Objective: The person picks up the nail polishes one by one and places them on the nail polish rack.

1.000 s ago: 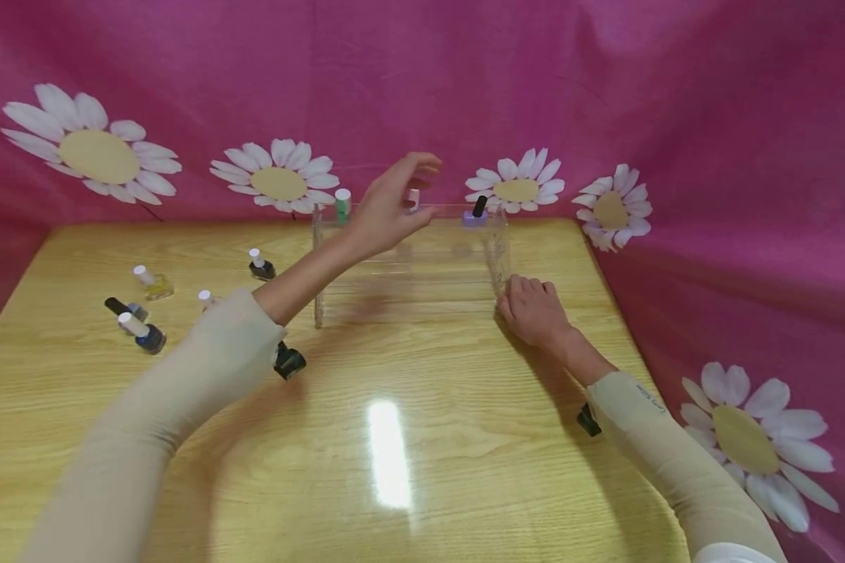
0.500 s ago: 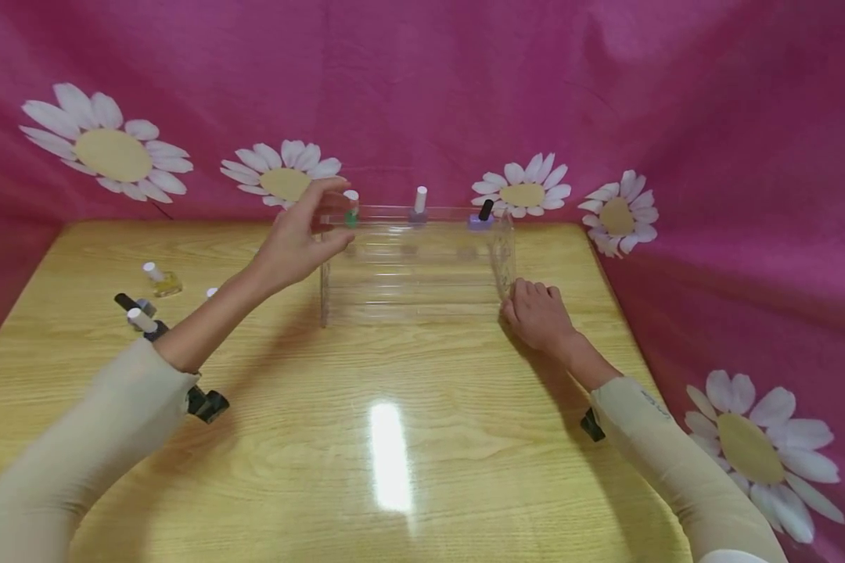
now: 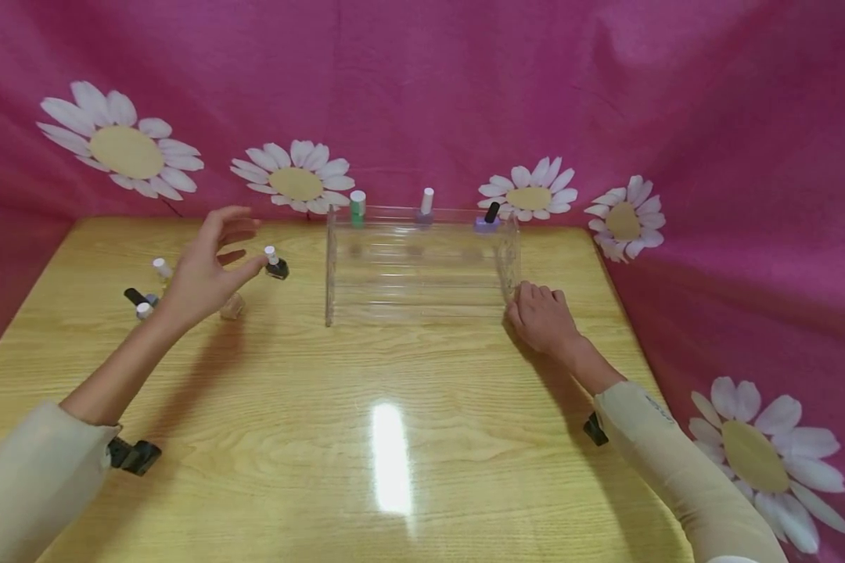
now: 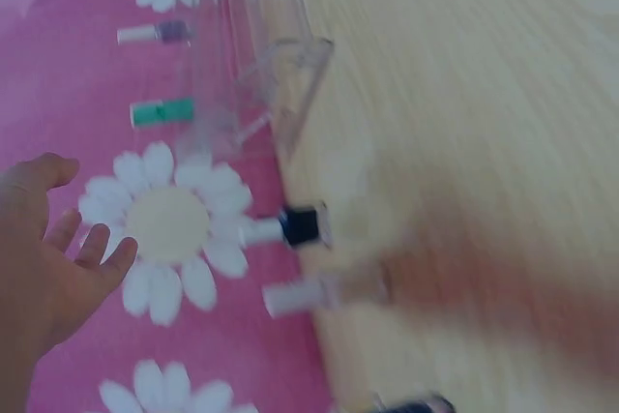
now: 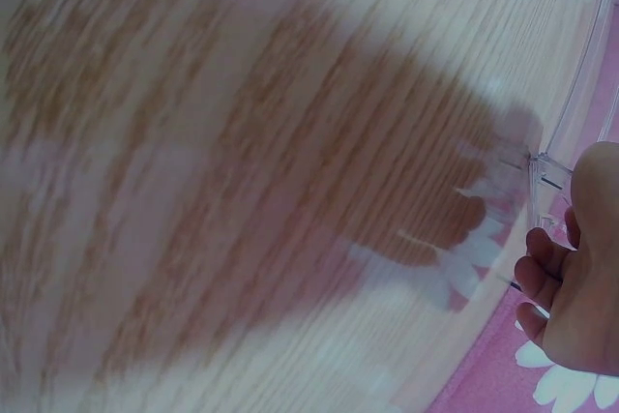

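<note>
My left hand (image 3: 200,270) is above the left of the table, fingers bent and apart, holding nothing. By its thumb in the head view stands a dark nail polish bottle with a white cap (image 3: 277,267). A beige nail polish bottle (image 3: 231,307) is partly hidden below the hand. My right hand (image 3: 544,319) grips the lower front corner of the clear acrylic rack (image 3: 422,293) at its right side. Along the rack's top tier stand a green bottle (image 3: 357,209), a greyish-purple bottle (image 3: 426,214) and a lilac bottle with a black cap (image 3: 488,222).
Left of my left hand are a white-capped bottle (image 3: 161,268), a black-capped bottle (image 3: 136,297) and another white-capped one (image 3: 144,311), partly covered by the hand and forearm. A pink daisy-print cloth (image 3: 408,102) hangs behind the wooden table (image 3: 310,438).
My left hand has moved left from over the rack, past the green bottle, to the loose bottles. The right hand stays at the rack's corner. The view has shifted slightly.
</note>
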A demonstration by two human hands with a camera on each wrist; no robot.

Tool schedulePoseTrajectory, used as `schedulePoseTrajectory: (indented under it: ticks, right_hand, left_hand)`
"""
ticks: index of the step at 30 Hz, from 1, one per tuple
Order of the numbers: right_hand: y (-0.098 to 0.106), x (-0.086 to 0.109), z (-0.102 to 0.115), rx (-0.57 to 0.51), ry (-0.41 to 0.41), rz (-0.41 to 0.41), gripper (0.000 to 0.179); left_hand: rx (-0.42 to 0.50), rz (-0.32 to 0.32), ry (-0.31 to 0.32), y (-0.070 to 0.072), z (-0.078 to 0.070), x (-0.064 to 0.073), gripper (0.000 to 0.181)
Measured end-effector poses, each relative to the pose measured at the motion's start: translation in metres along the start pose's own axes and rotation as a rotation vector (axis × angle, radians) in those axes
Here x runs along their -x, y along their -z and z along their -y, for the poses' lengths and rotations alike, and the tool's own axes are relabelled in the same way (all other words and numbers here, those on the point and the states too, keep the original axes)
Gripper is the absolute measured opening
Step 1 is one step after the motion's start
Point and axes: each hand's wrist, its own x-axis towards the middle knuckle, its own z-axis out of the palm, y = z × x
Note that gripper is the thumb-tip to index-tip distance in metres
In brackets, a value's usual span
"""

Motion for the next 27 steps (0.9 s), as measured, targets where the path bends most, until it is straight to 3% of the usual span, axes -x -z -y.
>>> schedulePoseTrajectory:
  ticks: [8,14,20,27]
  right_hand:
    - [-0.002,0.000,0.000,-0.002,-0.005,0.000,0.028]
    - [-0.001,0.001,0.000,-0.010,0.000,-0.005,0.028]
    - [0.001,0.001,0.000,-0.016,0.002,-0.023,0.028]
    - [-0.001,0.000,0.000,-0.010,0.006,-0.023,0.028]
  left_hand:
    - [-0.056,-0.136,0.041,0.035,0.034,0.036,0.065]
    - [-0.079,-0.222,0.119,0.056,0.048,0.065,0.063]
    - [-0.095,-0.260,0.190,0.064,0.062,0.087,0.058]
    - [-0.087,-0.275,0.243,0.062,0.079,0.100,0.052]
